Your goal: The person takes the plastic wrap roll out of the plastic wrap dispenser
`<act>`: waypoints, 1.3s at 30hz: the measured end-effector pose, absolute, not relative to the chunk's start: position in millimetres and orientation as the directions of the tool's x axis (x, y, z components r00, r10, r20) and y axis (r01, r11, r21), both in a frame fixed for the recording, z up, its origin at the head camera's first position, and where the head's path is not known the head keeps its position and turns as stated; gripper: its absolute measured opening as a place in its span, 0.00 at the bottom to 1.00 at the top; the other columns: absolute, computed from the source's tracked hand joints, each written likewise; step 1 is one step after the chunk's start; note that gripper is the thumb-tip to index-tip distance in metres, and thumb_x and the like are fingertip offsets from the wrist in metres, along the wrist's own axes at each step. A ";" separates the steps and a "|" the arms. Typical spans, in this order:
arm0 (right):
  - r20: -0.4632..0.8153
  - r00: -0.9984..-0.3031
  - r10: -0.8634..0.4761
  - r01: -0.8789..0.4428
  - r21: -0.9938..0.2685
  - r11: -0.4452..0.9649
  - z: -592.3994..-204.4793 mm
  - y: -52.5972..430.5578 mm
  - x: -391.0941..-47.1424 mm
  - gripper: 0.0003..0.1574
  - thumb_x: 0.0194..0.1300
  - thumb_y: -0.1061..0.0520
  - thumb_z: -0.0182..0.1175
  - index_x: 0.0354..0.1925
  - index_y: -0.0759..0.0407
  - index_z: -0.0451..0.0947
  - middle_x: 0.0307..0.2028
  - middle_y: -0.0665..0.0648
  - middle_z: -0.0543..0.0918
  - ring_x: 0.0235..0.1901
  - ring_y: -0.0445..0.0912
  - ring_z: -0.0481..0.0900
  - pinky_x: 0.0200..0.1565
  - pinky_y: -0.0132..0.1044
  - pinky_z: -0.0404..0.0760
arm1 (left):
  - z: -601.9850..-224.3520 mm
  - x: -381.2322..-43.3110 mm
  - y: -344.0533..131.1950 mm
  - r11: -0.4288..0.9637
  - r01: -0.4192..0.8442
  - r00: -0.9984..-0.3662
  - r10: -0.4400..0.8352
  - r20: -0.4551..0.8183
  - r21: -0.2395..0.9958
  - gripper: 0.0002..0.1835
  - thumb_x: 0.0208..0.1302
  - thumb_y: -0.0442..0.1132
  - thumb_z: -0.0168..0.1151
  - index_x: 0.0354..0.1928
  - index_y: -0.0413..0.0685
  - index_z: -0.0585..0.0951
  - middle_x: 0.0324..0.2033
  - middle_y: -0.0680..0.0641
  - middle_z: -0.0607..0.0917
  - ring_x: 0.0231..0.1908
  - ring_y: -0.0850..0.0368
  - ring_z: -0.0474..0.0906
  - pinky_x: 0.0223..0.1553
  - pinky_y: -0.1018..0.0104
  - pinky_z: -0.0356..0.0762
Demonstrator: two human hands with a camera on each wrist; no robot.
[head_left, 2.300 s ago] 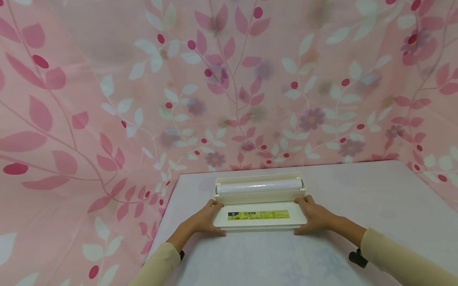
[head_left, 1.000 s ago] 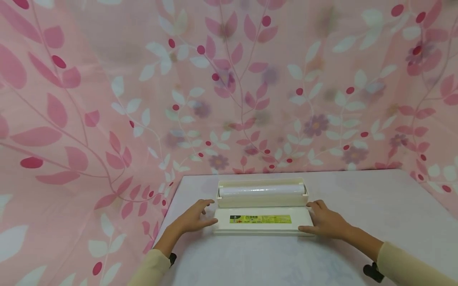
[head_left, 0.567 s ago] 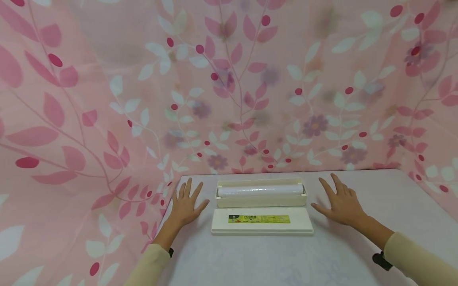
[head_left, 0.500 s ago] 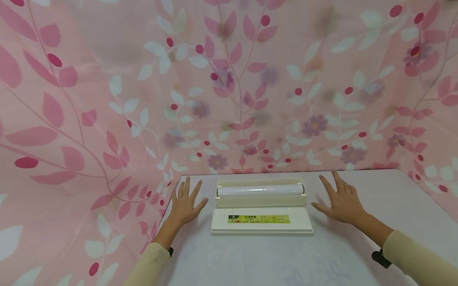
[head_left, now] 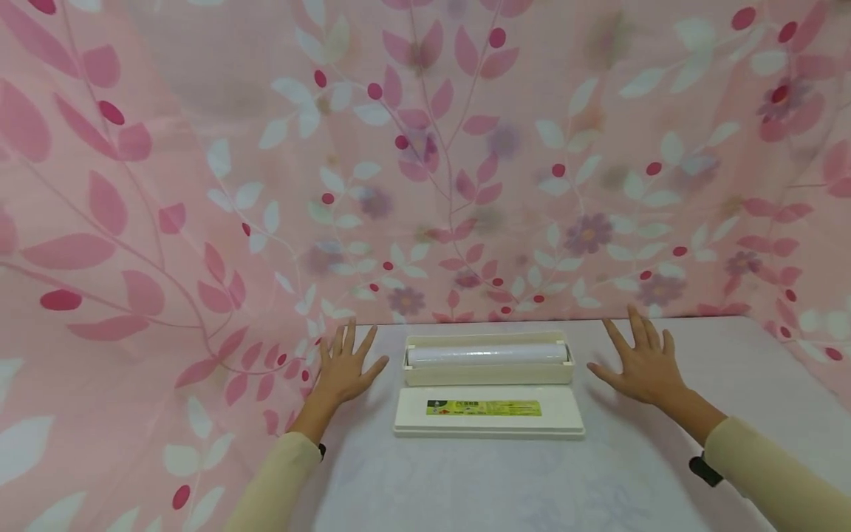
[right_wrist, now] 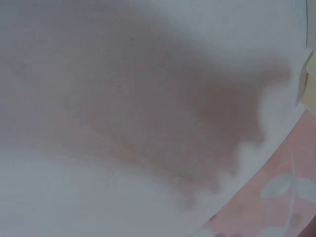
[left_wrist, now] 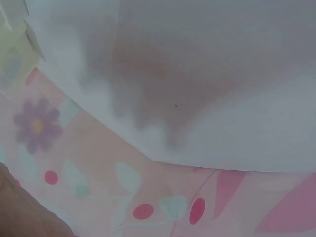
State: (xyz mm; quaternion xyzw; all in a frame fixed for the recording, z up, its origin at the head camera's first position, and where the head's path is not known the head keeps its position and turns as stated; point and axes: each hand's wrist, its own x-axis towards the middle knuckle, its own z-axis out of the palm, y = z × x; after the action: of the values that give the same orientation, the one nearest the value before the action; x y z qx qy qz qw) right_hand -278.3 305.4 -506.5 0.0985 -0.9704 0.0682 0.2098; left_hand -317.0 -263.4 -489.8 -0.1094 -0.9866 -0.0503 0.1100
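Note:
An uncovered cream plastic box (head_left: 488,375) stands toward the back of the table, a roll of clear cling film (head_left: 488,354) lying inside it. Its flat lid (head_left: 488,425) lies just in front, with a yellow-green label (head_left: 484,408) facing up. To the left of the box, my left hand (head_left: 342,375) is held with fingers spread and nothing in it. My right hand (head_left: 646,375) is likewise spread, to the right of the box and apart from it. The left wrist view catches only a bit of the left hand (left_wrist: 29,212) at its lower left, and a hand's shadow on the tabletop.
A white-covered table (head_left: 492,484) carries the box and lid. Behind it and at the sides hangs a pink curtain (head_left: 439,177) with leaves and flowers. A corner of the cream box (right_wrist: 310,84) shows at the right wrist view's edge.
Both hands held the lid's ends at first, then let go of it and moved outward and back, fingers spreading. The lid stays in front of the box. Lately the hands have shifted only slightly.

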 end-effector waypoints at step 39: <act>0.329 -0.934 -0.138 -0.176 -0.089 0.980 -500.0 301.0 -293.7 0.63 0.59 0.23 0.56 0.79 0.43 0.41 0.78 0.62 0.24 0.72 0.73 0.44 0.65 0.77 0.33 | -493.4 -335.2 -265.3 0.974 0.219 -0.955 0.201 0.218 0.059 0.41 0.68 0.73 0.38 0.78 0.68 0.51 0.79 0.40 0.39 0.77 0.38 0.33 0.68 0.27 0.25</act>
State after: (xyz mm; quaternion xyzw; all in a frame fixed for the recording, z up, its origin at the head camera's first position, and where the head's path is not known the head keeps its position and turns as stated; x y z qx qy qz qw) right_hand -293.7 301.0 -500.0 0.0798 -0.9816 0.0586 0.1631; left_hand -335.2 -265.3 -493.4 -0.1062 -0.9878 -0.0414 0.1058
